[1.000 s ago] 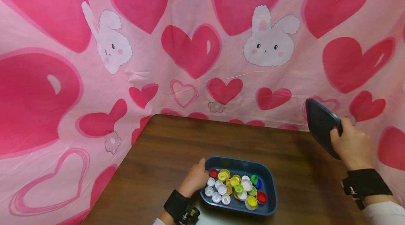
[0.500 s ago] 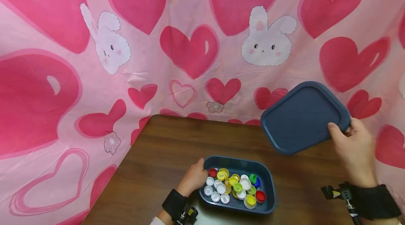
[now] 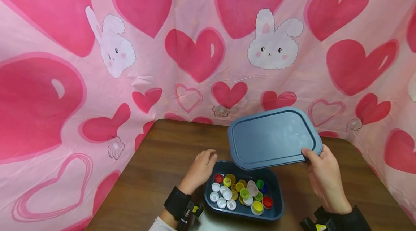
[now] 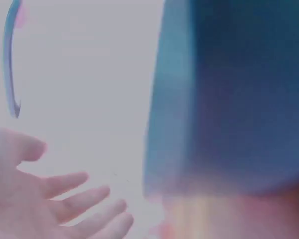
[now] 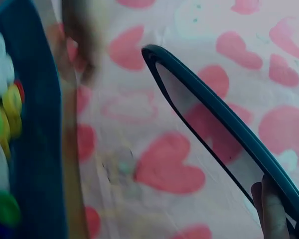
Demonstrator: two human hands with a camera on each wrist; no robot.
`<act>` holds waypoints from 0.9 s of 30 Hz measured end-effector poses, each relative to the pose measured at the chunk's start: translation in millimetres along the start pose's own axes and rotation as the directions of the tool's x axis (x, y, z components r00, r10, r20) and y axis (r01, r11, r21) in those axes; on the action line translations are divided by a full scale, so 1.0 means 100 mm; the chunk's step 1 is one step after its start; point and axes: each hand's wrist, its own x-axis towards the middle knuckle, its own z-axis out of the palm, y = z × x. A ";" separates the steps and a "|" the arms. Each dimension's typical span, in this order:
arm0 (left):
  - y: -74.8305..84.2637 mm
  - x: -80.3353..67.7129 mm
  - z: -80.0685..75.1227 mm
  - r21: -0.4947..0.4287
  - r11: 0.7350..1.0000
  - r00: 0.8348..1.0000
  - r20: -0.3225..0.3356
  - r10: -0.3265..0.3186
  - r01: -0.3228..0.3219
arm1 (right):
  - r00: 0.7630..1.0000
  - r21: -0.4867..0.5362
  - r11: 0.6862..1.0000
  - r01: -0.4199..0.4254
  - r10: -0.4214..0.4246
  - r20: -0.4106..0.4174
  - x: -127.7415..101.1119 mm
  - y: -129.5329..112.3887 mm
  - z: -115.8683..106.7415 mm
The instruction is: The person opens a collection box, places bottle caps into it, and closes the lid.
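Observation:
A dark blue plastic box stands on the table, with several red, yellow, white, green and blue bottle caps inside. Above its back right side, my right hand grips the matching blue lid by its right corner, thumb on top. The lid is tilted and apart from the box; the right wrist view shows the lid edge-on. At the box's left end hovers my left hand, holding nothing. In the left wrist view that hand has loosely spread fingers beside the blurred box.
The brown wooden table carries the box near its front. Behind and to the sides hangs a pink cloth with hearts and rabbits, close to the table's back edge.
My right hand has turned the lid face up and brought it left and down, over the box's back side. My left hand has let go of the box's left end and lifted slightly.

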 end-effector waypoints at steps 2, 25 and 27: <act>0.14 0.05 -0.07 -0.051 0.997 0.996 -0.076 0.056 -0.060 | 0.999 0.062 0.998 -0.019 0.016 0.039 -0.07 0.07 0.05; 0.42 0.04 -0.33 -0.361 0.932 0.999 -0.024 0.029 -0.035 | 0.977 -0.638 0.770 -0.029 0.158 0.146 -0.19 0.31 0.06; 0.40 0.01 -0.30 -0.334 0.942 1.000 -0.005 0.014 -0.015 | 0.974 -0.749 0.662 -0.014 0.179 0.140 -0.18 0.35 0.04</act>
